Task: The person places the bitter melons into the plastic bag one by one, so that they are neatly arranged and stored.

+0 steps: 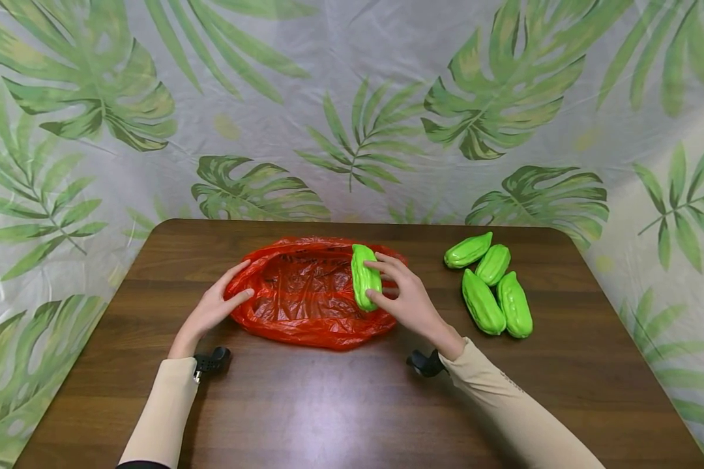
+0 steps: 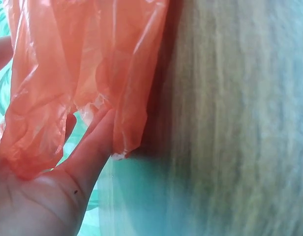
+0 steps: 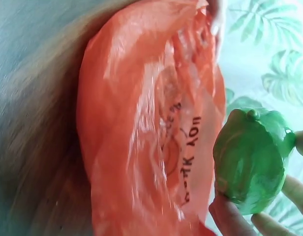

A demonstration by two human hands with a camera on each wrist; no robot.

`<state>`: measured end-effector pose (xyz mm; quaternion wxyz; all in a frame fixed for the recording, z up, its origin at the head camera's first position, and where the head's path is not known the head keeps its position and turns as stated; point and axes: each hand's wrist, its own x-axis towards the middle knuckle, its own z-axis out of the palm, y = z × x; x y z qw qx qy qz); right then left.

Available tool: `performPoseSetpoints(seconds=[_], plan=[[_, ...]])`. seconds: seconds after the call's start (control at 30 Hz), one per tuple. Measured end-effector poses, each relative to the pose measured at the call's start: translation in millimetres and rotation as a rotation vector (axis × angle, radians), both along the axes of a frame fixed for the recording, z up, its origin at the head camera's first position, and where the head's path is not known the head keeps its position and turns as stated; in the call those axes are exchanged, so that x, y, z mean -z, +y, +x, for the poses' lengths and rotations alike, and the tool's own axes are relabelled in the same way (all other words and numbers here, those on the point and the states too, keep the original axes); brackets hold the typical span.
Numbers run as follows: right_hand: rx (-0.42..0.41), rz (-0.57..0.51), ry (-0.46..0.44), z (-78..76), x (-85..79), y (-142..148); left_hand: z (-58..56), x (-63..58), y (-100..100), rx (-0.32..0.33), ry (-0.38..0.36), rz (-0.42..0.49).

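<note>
A red plastic bag (image 1: 305, 332) lies on the table with its mouth spread wide and its inside facing up. At its left rim my left hand (image 1: 211, 309) holds the plastic between thumb and fingers; in the left wrist view, bunched red film hangs across that hand. My right hand (image 1: 410, 299) grips a bright green, ridged, glossy fruit or vegetable (image 1: 365, 278) over the right side of the bag's mouth. In the right wrist view the green piece (image 3: 250, 162) shows a small nub at one end, fingertips around it, and dark printing on the bag.
Several more green ridged pieces (image 1: 484, 303) lie in a loose cluster on the table, right of my right hand. The brown wooden table (image 1: 322, 404) ends at a leaf-patterned cloth (image 1: 352, 117) behind. A black wrist device (image 1: 212, 360) sits on each wrist.
</note>
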<state>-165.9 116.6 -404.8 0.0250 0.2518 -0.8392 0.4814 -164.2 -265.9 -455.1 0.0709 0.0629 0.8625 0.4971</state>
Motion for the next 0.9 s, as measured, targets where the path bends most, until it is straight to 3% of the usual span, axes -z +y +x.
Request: performPoseSetpoints(seconds=[0.4,0.67,0.9], plan=[[-0.070,-0.018,-0.017,1.3,7.6,-28.4,-1.7,0.4,-0.4,0.000,0.006,0.007],[-0.081,0.016,0.019,1.7,13.8,-47.6,-2.9,0.2,-0.8,0.005,0.015,0.019],[-0.094,-0.004,-0.016,1.4,18.2,-64.6,-3.5,2.6,-1.2,0.004,0.010,0.008]])
